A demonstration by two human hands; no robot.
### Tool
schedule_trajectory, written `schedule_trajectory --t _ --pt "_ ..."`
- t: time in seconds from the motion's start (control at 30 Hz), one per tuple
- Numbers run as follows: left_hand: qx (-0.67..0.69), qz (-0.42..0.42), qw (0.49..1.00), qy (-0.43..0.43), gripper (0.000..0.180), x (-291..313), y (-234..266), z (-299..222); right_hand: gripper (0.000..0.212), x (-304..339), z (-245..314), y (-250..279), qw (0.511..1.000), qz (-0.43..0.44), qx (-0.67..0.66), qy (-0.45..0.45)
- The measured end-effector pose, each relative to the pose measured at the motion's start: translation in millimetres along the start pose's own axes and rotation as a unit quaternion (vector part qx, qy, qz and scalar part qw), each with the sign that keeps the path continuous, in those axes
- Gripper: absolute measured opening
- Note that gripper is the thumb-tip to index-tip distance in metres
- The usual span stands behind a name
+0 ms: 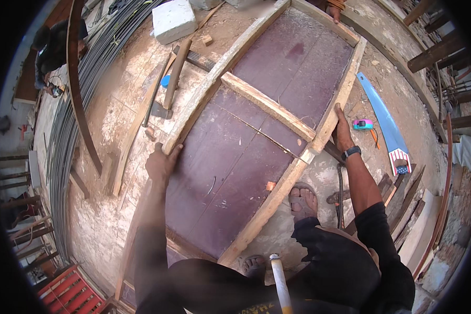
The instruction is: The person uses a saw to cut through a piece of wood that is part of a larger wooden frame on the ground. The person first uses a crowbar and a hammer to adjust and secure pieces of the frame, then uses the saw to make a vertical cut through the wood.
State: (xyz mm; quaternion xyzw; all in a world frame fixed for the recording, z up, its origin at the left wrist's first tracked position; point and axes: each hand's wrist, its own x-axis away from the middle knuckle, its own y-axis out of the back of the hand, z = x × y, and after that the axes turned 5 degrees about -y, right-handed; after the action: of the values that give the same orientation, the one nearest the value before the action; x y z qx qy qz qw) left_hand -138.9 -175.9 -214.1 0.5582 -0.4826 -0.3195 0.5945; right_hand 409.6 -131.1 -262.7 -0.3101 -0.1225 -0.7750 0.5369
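Observation:
A large maroon panel [214, 172] with a pale timber frame lies tilted across the middle, divided by a wooden crossbar [267, 104]. My left hand [161, 163] is closed around its left rail, the thumb over the inner edge. On the opposite side my right hand [343, 131], with a dark watch at the wrist, grips the right rail; part of its fingers is hidden by the wood. A bent nail-like piece [212, 185] and a small orange chip [270, 186] rest on the panel. Another person's hand [334, 11] touches the far end of the frame.
Right of the frame lie a blue handsaw [384, 118] and a pink-and-teal tape measure [362, 124]. Left are a wooden-handled hammer [177, 73], a blue cap [165, 81], long steel rods [70, 152] and a crouching person [52, 49]. A pale block [174, 22] sits behind. A cigarette [280, 285] shows below.

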Motion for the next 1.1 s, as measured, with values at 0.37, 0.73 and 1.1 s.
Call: schedule_trajectory --t 0.37,0.73,1.1 --pt "0.085 -0.008 0.996 -0.021 0.098 6 10 -1 0.063 -2 16 -16 1.000 0.028 -0.009 0.008" --pt "0.150 0.082 0.933 -0.318 0.103 299 -57 -1 0.069 -32 -8 25 0.996 0.073 -0.015 -0.057" --pt "0.152 0.063 0.972 -0.167 0.066 365 -120 -26 0.054 -15 24 13 0.996 0.082 0.044 -0.011"
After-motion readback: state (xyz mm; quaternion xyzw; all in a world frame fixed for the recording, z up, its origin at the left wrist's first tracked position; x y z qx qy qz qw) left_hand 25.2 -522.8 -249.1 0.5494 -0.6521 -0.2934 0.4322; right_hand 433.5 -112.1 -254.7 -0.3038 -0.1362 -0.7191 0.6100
